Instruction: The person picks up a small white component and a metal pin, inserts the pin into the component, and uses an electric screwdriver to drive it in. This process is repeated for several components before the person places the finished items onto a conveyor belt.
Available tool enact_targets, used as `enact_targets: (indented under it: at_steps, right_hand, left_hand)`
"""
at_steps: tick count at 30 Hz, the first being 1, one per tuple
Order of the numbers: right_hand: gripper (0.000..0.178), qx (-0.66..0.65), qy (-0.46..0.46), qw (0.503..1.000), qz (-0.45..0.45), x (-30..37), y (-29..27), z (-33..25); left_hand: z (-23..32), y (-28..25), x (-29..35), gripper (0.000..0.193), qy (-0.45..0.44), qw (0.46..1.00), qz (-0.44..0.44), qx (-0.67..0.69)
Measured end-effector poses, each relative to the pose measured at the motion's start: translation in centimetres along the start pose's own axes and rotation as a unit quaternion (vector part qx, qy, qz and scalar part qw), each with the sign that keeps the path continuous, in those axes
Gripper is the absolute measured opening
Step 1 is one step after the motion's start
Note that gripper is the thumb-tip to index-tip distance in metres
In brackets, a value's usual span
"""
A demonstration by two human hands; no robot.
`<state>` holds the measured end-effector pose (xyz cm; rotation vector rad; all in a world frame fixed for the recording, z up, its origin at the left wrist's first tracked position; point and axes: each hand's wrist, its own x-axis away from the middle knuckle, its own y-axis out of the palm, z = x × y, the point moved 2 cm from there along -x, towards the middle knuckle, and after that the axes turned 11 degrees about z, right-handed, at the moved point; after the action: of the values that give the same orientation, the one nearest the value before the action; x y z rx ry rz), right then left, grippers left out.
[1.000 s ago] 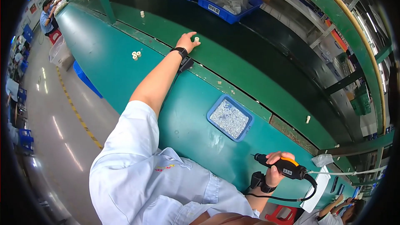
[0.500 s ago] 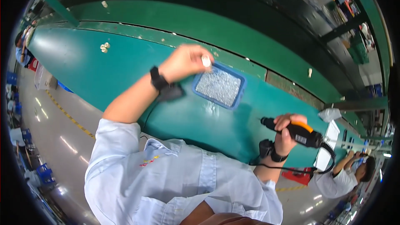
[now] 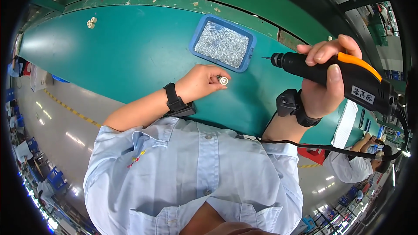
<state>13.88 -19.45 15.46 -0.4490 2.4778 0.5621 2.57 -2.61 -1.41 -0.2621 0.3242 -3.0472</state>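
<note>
My left hand (image 3: 199,82) pinches a small white round part (image 3: 223,80) between thumb and fingertips, its end turned up with a metallic-looking middle. My right hand (image 3: 324,91) is wrapped around a black and orange electric screwdriver (image 3: 363,80), raised above the bench's right side. The thin bit points left and stands apart from the white part. Just beyond my left hand lies a blue tray (image 3: 247,63) of small shiny metal pieces, likely screws, too fine to make out singly.
Several cream-coloured small parts (image 3: 91,23) sit at the far left of the green bench (image 3: 130,48). A raised ledge (image 3: 174,1) runs along its back. The screwdriver's black cable (image 3: 331,148) loops past my right forearm. Another person (image 3: 348,163) works at the right.
My left hand has come back from above the tray toward me, still holding the white part. My right hand has lifted the screwdriver up and away from my body.
</note>
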Motion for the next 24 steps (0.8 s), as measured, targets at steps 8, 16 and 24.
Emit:
enact_targets:
  at_steps: [8,16,24]
  right_hand:
    - [0.042,0.067,0.023,0.997,-0.006,0.9,0.2,0.7]
    - [0.039,0.077,-0.058,0.995,0.013,0.6,-0.3,0.4]
    - [0.032,0.168,-0.03,0.984,0.043,1.1,0.0,0.9]
  left_hand:
    - [0.7,0.0,0.8,0.025,0.049,0.998,0.034,0.007]
    - [4.7,-3.7,-2.7,0.023,0.243,0.948,0.08,-0.187]
    - [3.0,-3.0,-7.2,0.013,0.207,0.953,-0.008,-0.221]
